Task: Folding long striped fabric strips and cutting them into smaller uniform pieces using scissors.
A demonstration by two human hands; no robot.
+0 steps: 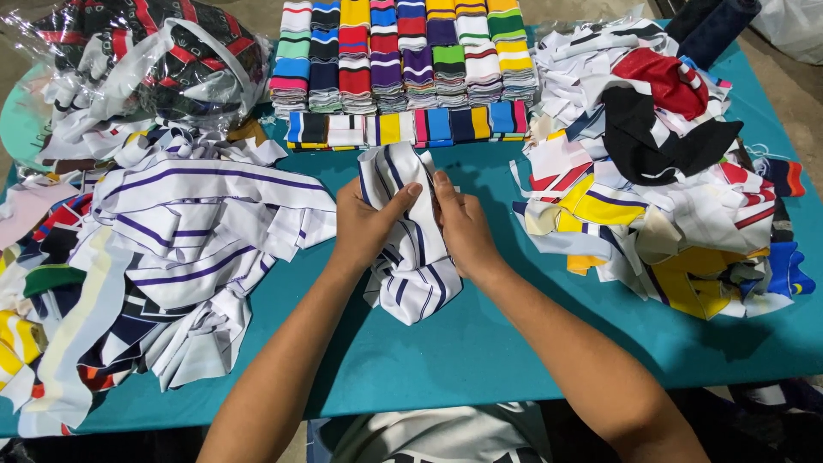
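Both hands point(411, 225) grip shut on striped cloth point(410, 257)

Even, bright overhead light falls on the teal table point(480, 343), with colours well saturated. Soft shadows lie under the forearms and beneath the right-hand heap of fabric scraps point(660, 197), falling toward the near edge. Specular glare appears on the clear plastic bag point(146, 60) at upper left. Focus is sharp across the centre; the near bottom edge is dark and slightly soft. Mild wide-angle bending shows at the frame corners.
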